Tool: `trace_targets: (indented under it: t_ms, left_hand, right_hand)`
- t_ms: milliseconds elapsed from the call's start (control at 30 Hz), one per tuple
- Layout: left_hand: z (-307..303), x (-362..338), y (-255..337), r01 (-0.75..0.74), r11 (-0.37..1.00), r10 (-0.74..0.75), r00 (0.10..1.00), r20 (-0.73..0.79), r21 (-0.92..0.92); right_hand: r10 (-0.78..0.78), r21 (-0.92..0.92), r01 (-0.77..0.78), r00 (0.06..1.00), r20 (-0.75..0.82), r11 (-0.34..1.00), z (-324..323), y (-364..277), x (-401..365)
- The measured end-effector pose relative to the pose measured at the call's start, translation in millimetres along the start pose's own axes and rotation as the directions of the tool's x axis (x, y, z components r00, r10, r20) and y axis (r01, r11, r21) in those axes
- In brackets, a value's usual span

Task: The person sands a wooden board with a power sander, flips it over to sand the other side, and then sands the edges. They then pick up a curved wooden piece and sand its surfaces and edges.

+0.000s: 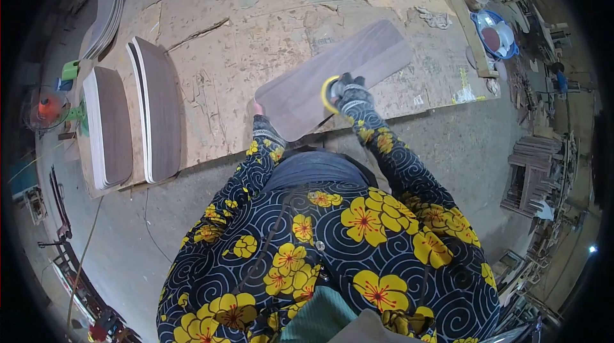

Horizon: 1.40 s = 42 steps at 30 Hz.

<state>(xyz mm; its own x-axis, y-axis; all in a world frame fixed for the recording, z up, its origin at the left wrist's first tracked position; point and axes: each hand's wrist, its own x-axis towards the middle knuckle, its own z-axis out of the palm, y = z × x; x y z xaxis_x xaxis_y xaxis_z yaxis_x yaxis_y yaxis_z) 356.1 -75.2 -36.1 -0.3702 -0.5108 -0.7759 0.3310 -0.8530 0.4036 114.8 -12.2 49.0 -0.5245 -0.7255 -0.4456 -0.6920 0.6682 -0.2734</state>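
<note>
A long wooden board point(300, 90) with rounded corners lies at a slant on the table, its near end at the table's front edge. My left hand point(265, 127), in a grey glove, holds the board by its near left corner; most of the fingers are hidden. My right hand point(353, 95), gloved with dark fingertips, is closed over a round yellow-edged pad point(328, 95) on the board's near long side. The pad's underside is hidden. A thin dark strip shows below the pad at the board's edge.
Stacks of curved boards point(163, 109) and more boards point(112, 125) stand on the table's left side. A fan point(46, 107) is beyond them. A glove point(435, 18) lies at the far right, near a blue basket point(511, 48) with bowls. Wooden pieces point(532, 170) are stacked on the floor.
</note>
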Motion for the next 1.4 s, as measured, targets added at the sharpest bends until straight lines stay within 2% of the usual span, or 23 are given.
trace_targets:
  t_ms: [67,100,200,233,333,400,500,600,633,733,833,933,1067,1167,1400]
  left_hand:
    - [-1,-1,0,-0.002,1.000,0.002,1.000,0.000,-0.004]
    - [-2,-3,1,-0.004,1.000,0.004,1.000,0.004,-0.005]
    - [-3,-3,1,-0.008,1.000,0.008,1.000,-0.004,-0.008]
    - [-2,0,0,-0.005,1.000,0.005,1.000,-0.020,-0.013]
    - [-3,-5,2,-0.012,1.000,0.012,1.000,-0.008,-0.019]
    - [-3,-5,2,-0.014,1.000,0.014,1.000,-0.009,-0.013]
    - [2,0,1,-0.016,1.000,0.015,1.000,-0.014,-0.013]
    - [5,-2,2,-0.019,1.000,0.019,1.000,-0.003,-0.002]
    - [5,-3,2,-0.021,1.000,0.021,1.000,-0.002,0.003]
    - [6,-2,2,-0.019,1.000,0.019,1.000,-0.005,-0.007]
    - [4,-6,1,-0.024,1.000,0.024,1.000,-0.007,-0.019]
    - [5,-9,1,-0.027,0.999,0.027,1.000,-0.016,-0.034]
    - [6,-14,0,-0.039,0.997,0.039,0.999,-0.007,-0.063]
    - [8,-16,-1,-0.042,0.996,0.042,0.999,-0.005,-0.081]
    - [-10,-8,-3,0.009,0.997,-0.008,1.000,0.011,-0.075]
  right_hand:
    - [0.007,-0.057,0.000,0.993,0.122,0.998,-1,-32,-19]
    - [-0.034,-0.116,0.061,0.974,0.224,0.991,-8,-49,-28]
    - [-0.314,0.048,0.311,0.945,0.088,0.949,7,-38,-51]
    - [-0.267,-0.009,0.270,0.958,0.106,0.963,4,-35,-37]
    - [0.031,0.010,-0.033,0.987,0.160,0.999,30,7,39]
    - [0.107,-0.052,-0.108,0.994,-0.012,0.993,-8,16,35]
    - [0.122,-0.030,-0.126,0.985,-0.123,0.992,-37,38,46]
    - [0.145,0.013,-0.145,0.973,-0.179,0.989,-36,40,52]
    - [0.203,0.041,-0.199,0.968,-0.146,0.979,-35,28,51]
    - [0.132,0.006,-0.132,0.990,0.043,0.991,-14,-2,47]
    - [-0.082,-0.031,0.083,0.996,0.037,0.996,-9,-31,6]
    - [-0.133,0.028,0.131,0.989,0.069,0.991,-12,-36,5]
    - [-0.174,0.052,0.173,0.985,0.017,0.984,-9,-33,5]
    - [-0.135,0.036,0.132,0.988,0.079,0.991,-14,-43,4]
    - [-0.252,0.026,0.252,0.952,0.171,0.968,-22,-55,-19]
